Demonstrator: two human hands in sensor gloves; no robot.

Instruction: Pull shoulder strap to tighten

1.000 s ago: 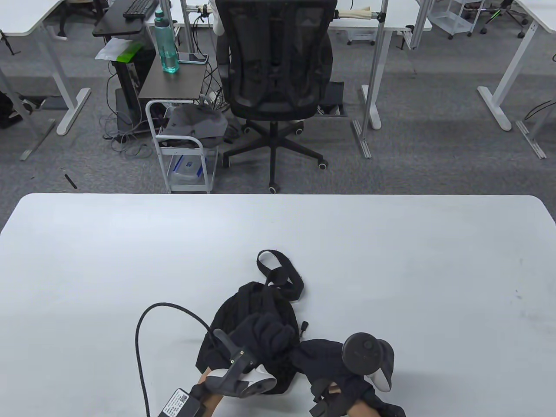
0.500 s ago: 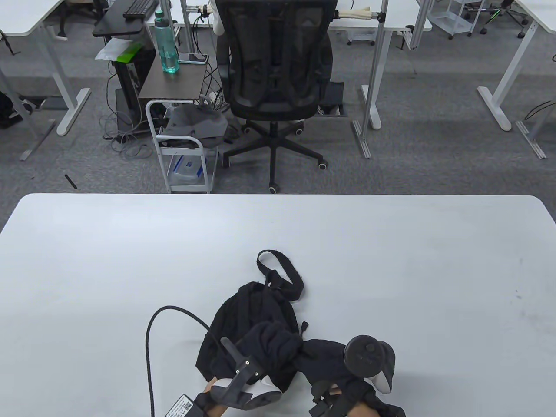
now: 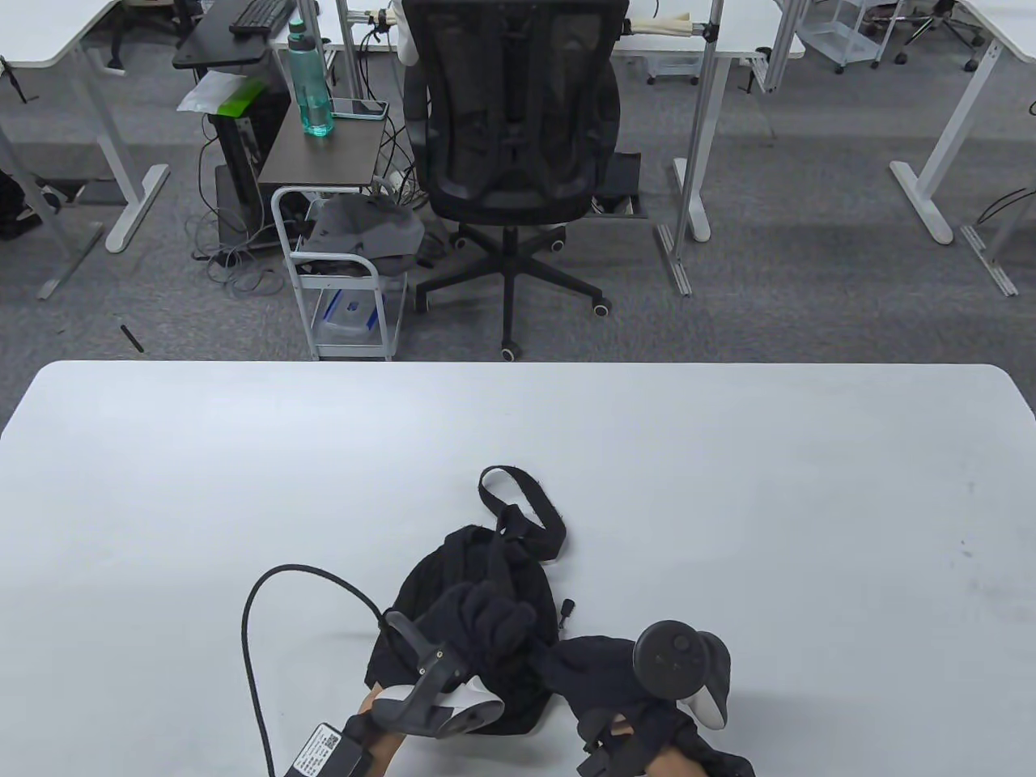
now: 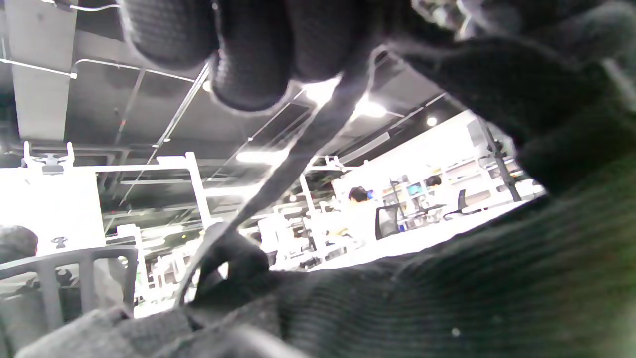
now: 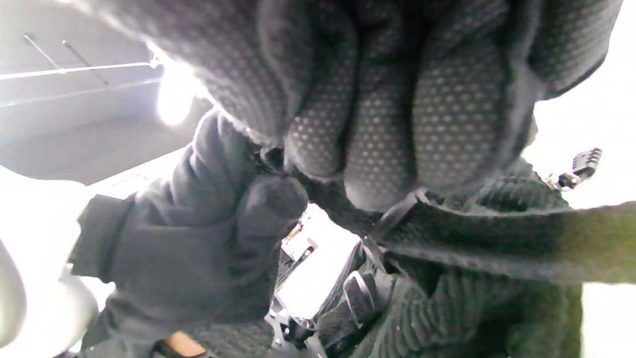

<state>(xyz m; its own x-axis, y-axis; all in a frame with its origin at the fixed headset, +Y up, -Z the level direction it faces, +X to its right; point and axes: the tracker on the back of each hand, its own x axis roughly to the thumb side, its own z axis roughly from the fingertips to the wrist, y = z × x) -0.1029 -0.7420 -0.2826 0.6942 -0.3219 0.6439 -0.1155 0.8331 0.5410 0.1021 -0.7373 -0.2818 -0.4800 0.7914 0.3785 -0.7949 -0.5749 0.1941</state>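
A small black backpack [image 3: 437,579] lies on the white table [image 3: 728,486] near the front edge, its wide strap loop [image 3: 530,506] on the far side. My left hand [image 3: 486,617] rests on the backpack and pinches a narrow shoulder strap [image 4: 298,154], which runs taut from my fingers [image 4: 248,49] down to the ribbed fabric [image 4: 447,298]. My right hand [image 3: 595,664] sits just right of it, fingers [image 5: 377,124] curled tight around a fold of the backpack and its webbing [image 5: 497,219]. The left hand also shows in the right wrist view [image 5: 208,238].
A black cable [image 3: 267,599] loops on the table left of the backpack. A zipper pull [image 3: 566,609] sticks out at the backpack's right side. Beyond the far edge stand an office chair [image 3: 514,146] and a white cart [image 3: 344,275].
My left hand drew back toward the front edge and to the right, then moved away and left again to about where it started. The right hand and backpack barely moved.
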